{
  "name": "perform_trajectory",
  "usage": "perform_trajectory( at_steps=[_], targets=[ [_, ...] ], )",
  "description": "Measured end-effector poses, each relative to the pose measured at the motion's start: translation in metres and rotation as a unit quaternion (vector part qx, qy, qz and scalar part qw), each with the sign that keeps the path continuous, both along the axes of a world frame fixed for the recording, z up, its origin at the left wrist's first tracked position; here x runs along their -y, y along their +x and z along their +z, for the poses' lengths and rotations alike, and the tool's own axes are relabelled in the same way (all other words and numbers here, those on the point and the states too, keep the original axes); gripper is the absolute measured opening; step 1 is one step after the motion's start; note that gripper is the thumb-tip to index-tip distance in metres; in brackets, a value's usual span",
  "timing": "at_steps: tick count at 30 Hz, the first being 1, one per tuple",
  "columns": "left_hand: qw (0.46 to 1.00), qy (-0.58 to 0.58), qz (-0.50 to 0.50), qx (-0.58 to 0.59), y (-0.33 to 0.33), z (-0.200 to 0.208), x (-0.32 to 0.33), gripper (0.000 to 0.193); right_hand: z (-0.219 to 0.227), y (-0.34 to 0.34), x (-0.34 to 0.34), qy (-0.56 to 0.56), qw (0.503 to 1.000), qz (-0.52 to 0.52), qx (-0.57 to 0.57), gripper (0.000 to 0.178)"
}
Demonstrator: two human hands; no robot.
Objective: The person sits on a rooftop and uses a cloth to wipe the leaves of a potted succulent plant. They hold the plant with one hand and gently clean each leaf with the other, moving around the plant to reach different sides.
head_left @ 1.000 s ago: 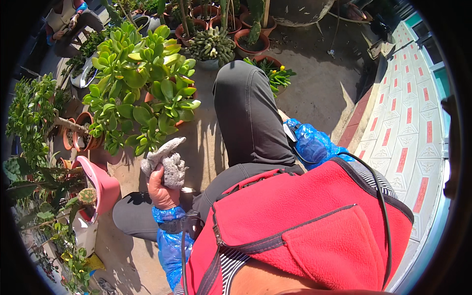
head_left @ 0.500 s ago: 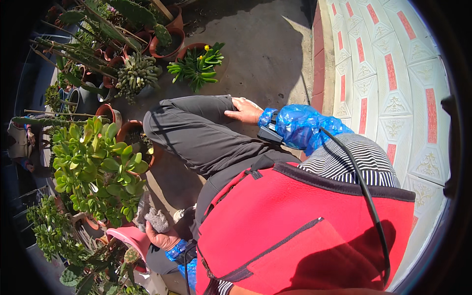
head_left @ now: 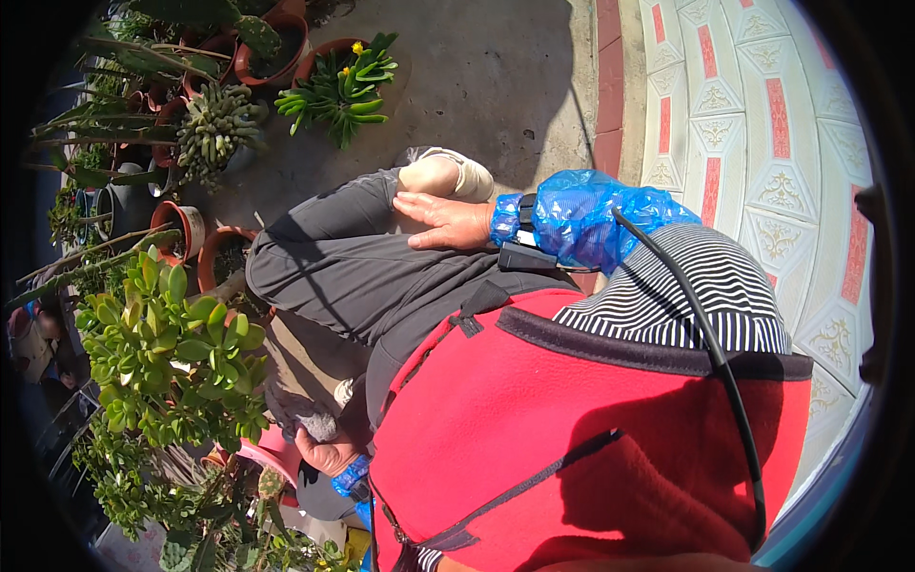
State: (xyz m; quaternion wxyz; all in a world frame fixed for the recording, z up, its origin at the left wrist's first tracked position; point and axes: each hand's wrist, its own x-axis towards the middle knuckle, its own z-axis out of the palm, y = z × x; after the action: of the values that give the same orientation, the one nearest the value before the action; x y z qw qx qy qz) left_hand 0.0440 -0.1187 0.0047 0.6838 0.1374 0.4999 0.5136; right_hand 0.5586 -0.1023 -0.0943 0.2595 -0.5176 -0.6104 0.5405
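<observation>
Though half-shaded, rag (head_left: 317, 422) near succulent (head_left: 172, 357).

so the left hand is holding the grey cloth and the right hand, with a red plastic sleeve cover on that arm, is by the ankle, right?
Not quite: the plastic sleeve cover is blue, not red, as the head view shows. The left hand does hold the grey cloth, and the right hand is by the ankle.

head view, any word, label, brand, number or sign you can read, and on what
None can be read.
Red garment: no lettering visible.
Patterned wall: ornaments and red bars only.
Black wrist device: no legible marking.
Grey bundle in the left hand: no lettering visible.
</observation>
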Motion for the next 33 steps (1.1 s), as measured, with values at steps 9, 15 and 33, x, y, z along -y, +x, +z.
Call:
perform_trajectory(
  at_steps=[9,15,33],
  targets=[
    [1.0,0.006,-0.029,-0.006,-0.007,-0.007,0.003,0.042,0.003,-0.01,-0.005,-0.007,1.0,0.021,0.017,0.095],
    [1.0,-0.003,-0.017,0.009,0.002,-0.009,0.001,0.044,0.01,-0.018,-0.015,0.007,0.997,0.035,0.068,0.098],
    [0.998,0.026,-0.005,0.049,0.016,-0.011,0.001,0.051,-0.017,0.016,-0.057,0.061,0.997,0.036,-0.001,0.053]
  ],
)
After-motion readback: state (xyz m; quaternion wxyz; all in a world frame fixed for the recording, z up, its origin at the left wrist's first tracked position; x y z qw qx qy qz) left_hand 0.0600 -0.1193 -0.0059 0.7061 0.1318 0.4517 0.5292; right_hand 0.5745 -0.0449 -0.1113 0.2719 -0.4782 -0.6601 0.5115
